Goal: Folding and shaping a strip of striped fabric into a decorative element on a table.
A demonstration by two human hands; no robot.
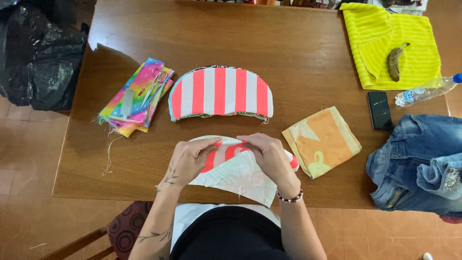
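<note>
You had both hands, left hand (188,159) and right hand (267,153), pinched on the striped fabric piece (231,169) at the bench (298,82) edge, just below the striped stack (220,93).

Single head view, looking steeply down from above near edge of wooden table (288,72), close range; whole tabletop within frame.

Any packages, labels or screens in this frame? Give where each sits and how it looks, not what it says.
Phone: flat on the table's right side, between the orange cloth and the jeans; dark rectangle, screen black.
Plastic bottle: lying on its side at the right edge, below the yellow towel; clear, blue cap, with a pale label band with blue on it.
No signs in view.
</note>
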